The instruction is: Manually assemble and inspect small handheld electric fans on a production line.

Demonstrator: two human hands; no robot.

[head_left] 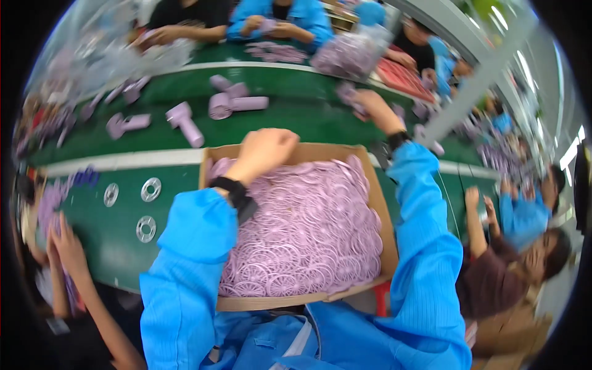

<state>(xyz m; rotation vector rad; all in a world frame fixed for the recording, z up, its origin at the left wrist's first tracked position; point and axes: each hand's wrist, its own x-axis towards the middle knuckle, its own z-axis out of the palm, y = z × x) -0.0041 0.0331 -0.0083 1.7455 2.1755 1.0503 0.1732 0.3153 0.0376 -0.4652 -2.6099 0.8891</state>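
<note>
A cardboard box in front of me is heaped with lilac round fan grilles. Over its far left part is my left hand, fingers curled closed; anything inside them is hidden. Beyond the box's far right corner, my right hand reaches out over the green conveyor belt. Its fingers are closed on a lilac handheld fan body, which is blurred and partly covered by the hand. Several lilac handheld fan bodies lie on the belt to the left, some resting against each other.
Three clear ring-shaped discs lie on the green table left of the box. Co-workers' hands work at the left, across the belt and at the right. A grey post slants across the right. Bagged lilac parts sit opposite.
</note>
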